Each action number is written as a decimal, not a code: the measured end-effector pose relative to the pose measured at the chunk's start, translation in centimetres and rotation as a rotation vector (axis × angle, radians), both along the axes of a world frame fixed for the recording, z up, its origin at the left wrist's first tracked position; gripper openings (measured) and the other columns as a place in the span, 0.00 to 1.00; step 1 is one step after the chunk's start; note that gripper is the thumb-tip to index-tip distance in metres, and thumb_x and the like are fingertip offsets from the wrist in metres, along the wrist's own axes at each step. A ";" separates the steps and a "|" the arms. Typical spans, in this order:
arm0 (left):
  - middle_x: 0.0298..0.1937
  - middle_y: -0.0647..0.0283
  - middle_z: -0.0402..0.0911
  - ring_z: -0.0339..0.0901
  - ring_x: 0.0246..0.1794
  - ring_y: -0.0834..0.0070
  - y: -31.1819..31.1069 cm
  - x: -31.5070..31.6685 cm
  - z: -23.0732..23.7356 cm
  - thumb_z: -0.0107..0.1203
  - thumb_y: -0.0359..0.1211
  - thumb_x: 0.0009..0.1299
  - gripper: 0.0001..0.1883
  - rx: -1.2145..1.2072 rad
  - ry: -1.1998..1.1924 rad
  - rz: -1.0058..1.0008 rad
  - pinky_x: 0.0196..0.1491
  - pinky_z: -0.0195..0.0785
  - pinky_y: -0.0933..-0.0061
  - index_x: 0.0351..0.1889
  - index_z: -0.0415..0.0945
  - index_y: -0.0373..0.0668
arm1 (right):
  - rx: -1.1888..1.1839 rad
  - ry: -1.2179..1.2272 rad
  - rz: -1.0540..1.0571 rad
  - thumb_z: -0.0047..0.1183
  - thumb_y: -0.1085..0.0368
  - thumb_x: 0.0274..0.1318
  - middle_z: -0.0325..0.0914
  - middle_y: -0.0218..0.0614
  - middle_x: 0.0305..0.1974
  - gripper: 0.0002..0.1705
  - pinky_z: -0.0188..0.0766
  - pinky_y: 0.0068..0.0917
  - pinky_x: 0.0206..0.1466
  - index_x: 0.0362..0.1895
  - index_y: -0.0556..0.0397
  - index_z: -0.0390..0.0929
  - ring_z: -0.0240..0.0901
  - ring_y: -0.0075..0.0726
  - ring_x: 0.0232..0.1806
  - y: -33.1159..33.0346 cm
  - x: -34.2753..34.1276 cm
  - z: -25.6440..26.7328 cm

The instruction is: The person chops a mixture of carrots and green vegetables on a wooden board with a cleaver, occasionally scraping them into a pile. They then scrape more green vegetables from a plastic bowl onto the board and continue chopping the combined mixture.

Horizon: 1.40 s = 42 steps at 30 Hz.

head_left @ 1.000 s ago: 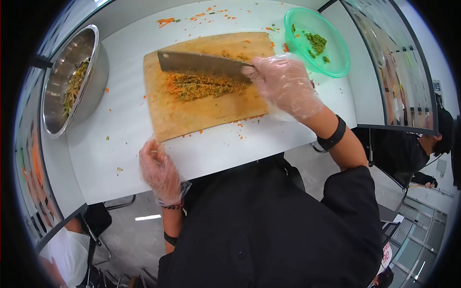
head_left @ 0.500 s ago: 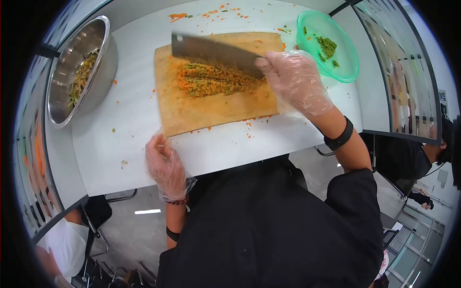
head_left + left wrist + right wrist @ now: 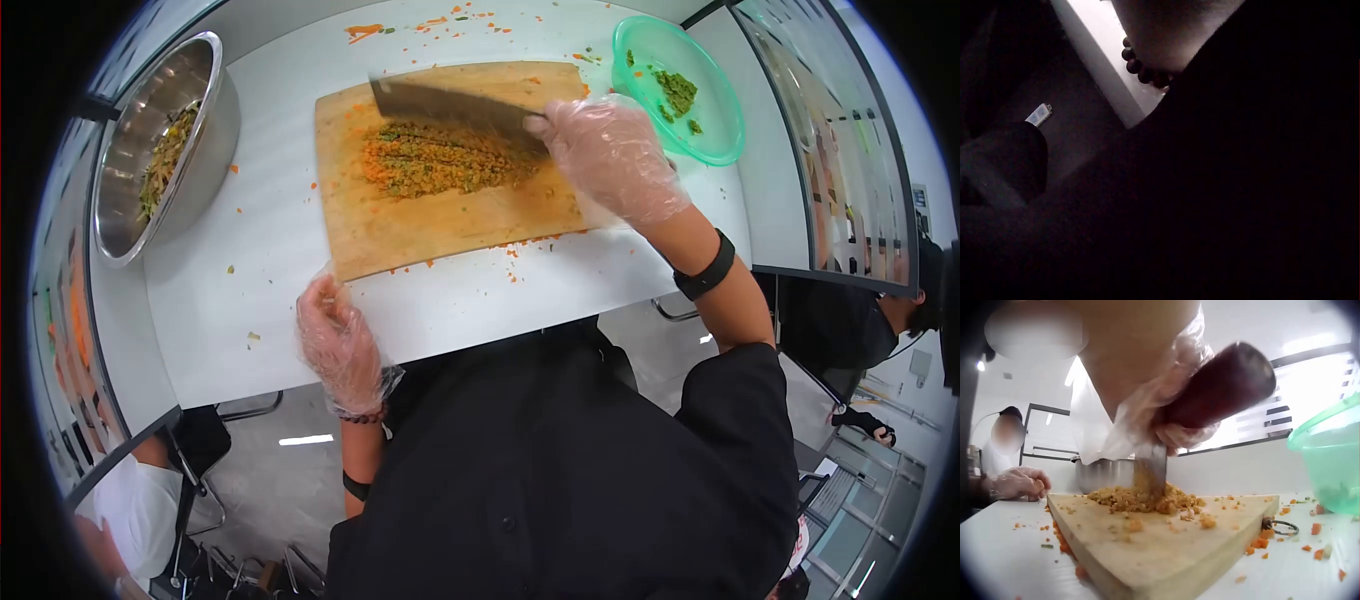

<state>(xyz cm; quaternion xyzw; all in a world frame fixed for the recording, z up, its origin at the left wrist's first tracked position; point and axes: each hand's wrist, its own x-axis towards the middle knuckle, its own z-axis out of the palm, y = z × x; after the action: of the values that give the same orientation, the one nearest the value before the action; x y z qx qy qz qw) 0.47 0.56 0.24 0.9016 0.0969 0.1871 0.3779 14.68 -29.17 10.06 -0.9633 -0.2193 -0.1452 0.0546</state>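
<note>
My gloved right hand (image 3: 615,155) grips a cleaver (image 3: 455,108) by its dark red handle (image 3: 1225,384). Its blade, blurred in the head view, slants along the far side of a pile of finely chopped orange and green vegetables (image 3: 430,165). Beneath the pile lies a wooden cutting board (image 3: 450,225). In the right wrist view the blade's lower part is down in the chopped pile (image 3: 1116,499). Loosely curled and holding nothing, my gloved left hand (image 3: 340,345) rests at the table's front edge by the board's near left corner. The left wrist view is mostly dark, with a beaded bracelet (image 3: 1141,70) showing.
A steel bowl (image 3: 205,150) with shredded food stands left of the board. At the far right is a green plastic basin (image 3: 720,125) holding some chopped greens. Orange and green scraps (image 3: 365,33) dot the white table (image 3: 230,330). Low partitions flank the table; other people are beyond them.
The cleaver blade rose from the pile's middle and has come down again at its far side. The head view shifted slightly. My left hand stays by the board's corner.
</note>
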 end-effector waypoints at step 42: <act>0.48 0.55 0.78 0.75 0.42 0.58 0.1 -0.1 0.2 0.49 0.21 0.60 0.23 -0.035 0.007 -0.027 0.50 0.69 0.59 0.56 0.73 0.39 | 0.148 0.047 -0.330 0.56 0.55 0.65 0.79 0.48 0.26 0.15 0.72 0.50 0.36 0.33 0.53 0.81 0.77 0.58 0.32 -4.5 -2.5 -0.2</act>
<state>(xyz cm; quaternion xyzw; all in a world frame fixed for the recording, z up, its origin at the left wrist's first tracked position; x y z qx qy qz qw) 0.41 0.61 0.46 0.8966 0.0891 0.1772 0.3959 12.22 -33.66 9.82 -0.9826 -0.0455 -0.1456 0.1060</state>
